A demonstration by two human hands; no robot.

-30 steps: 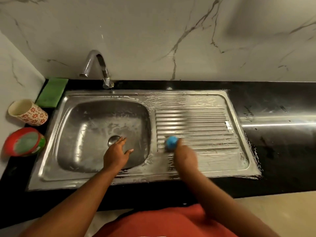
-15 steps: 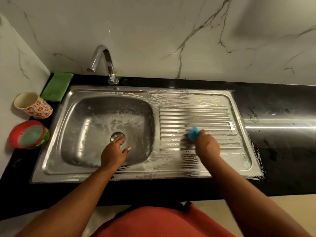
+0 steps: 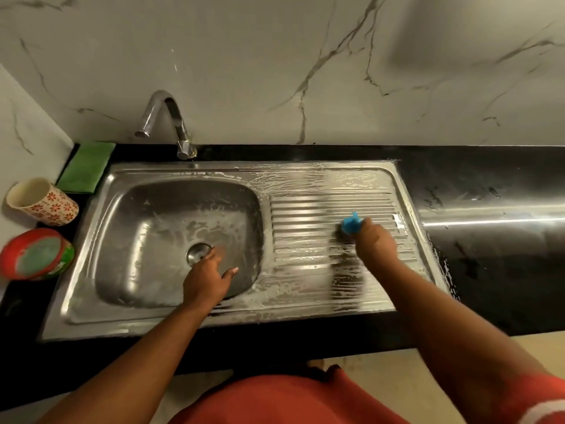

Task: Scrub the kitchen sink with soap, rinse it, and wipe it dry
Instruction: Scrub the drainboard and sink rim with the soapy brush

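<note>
The steel sink (image 3: pixel 91 234) has a soapy basin on the left and a ribbed drainboard (image 3: pixel 305 215) streaked with suds on the right. My right hand (image 3: pixel 374 241) grips a blue scrubber (image 3: pixel 351 224) and presses it on the ribs near the drainboard's right side. My left hand (image 3: pixel 208 278) hangs over the basin just right of the drain (image 3: pixel 197 252), fingers relaxed and spread, holding nothing. A chrome tap (image 3: pixel 171 123) stands behind the basin with no water running.
A green cloth (image 3: pixel 85 166) lies at the back left corner of the black counter (image 3: pixel 489 240). A flowered cup (image 3: pixel 42 201) and a red soap tub (image 3: pixel 36 254) sit left of the sink. A marble wall rises behind.
My right hand has slid the blue scrubber from the drainboard's left edge across the ribs to its right side. The left hand has stayed over the basin.
</note>
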